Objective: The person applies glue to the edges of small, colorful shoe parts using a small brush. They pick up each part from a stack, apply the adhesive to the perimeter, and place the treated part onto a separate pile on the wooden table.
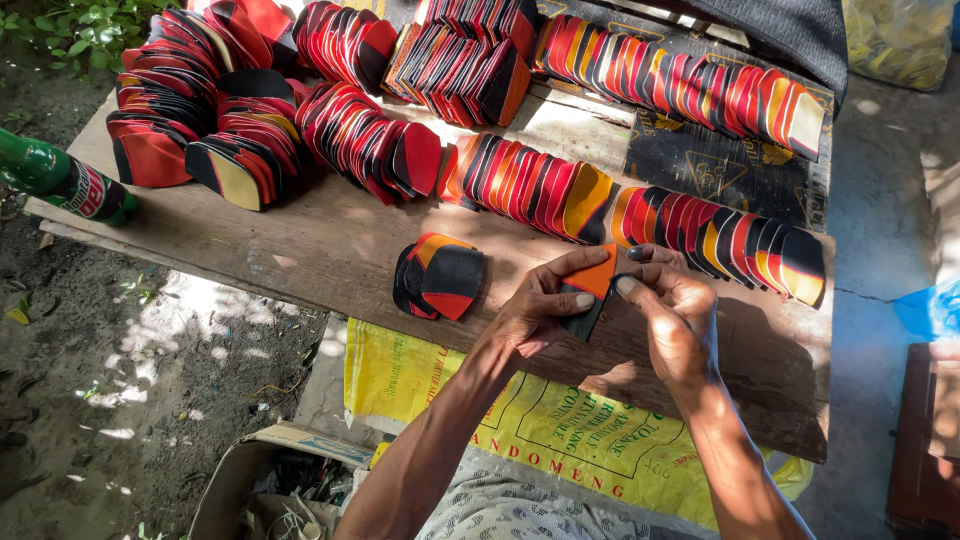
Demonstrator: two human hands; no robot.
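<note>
Outdoors, dirt ground. Worn plank surface [330,250] stacked with rows [530,185] of cut pieces. Left hand [535,310] and right hand [675,315] both pinch an orange-black piece [592,290], seemingly layered, just right of a small pile [440,278].

A single view, from a camera worn on the person's head. It looks steeply down and forward over the forearms, which enter from about 6 o'clock, and sits close above the left hand [540,305] and the right hand [675,320] near the middle of the frame. The wooden bench [330,240] runs slantwise from 9 o'clock to 4 o'clock. Bare ground shows toward 8 o'clock, and a yellow sack [560,440] lies under the bench edge at 6 o'clock.
</note>
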